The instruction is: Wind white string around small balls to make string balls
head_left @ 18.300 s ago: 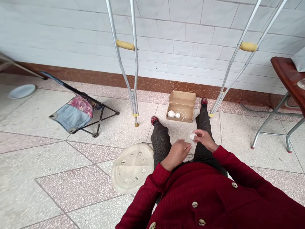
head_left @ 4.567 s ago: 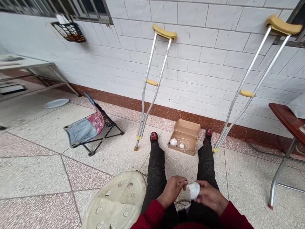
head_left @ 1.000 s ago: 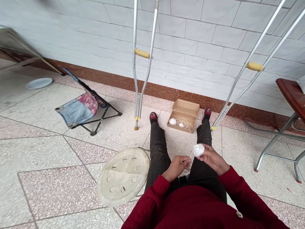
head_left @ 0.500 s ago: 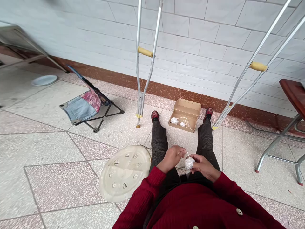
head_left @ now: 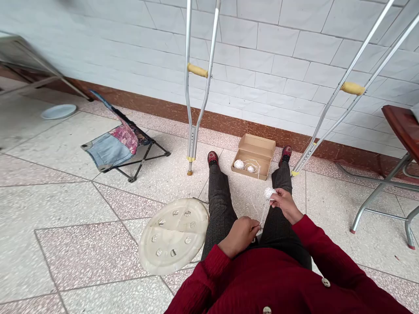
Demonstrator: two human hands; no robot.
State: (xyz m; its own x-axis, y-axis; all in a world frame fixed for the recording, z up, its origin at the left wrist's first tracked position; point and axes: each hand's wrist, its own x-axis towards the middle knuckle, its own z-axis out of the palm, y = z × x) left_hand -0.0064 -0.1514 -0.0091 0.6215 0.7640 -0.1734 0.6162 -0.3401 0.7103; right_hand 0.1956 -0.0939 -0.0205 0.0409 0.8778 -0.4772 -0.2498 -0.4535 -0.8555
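My right hand (head_left: 284, 203) grips a small ball of white yarn (head_left: 269, 193) over my right thigh. Lower down, near my lap, my left hand (head_left: 244, 233) pinches a white strand of yarn (head_left: 262, 215) that runs up to the ball. A second length of strand rises from the left fingers toward the box. On the floor between my feet lies an open cardboard box (head_left: 257, 144) with its lid tipped back against the wall side. Inside it are a larger white yarn ball (head_left: 238, 164), a smaller one (head_left: 250, 168) and loose loops of yarn.
Two metal crutches (head_left: 192, 144) (head_left: 314, 144) lean against the tiled wall. Left of my legs is a round cream plastic lid (head_left: 173, 235) with holes. A folding chair (head_left: 114, 144), a pale plate (head_left: 59, 111) and a metal-legged stool (head_left: 376, 200) stand farther out.
My right hand has moved up and away with the yarn ball. The left hand has dropped toward my lap, and the strand between them has lengthened.
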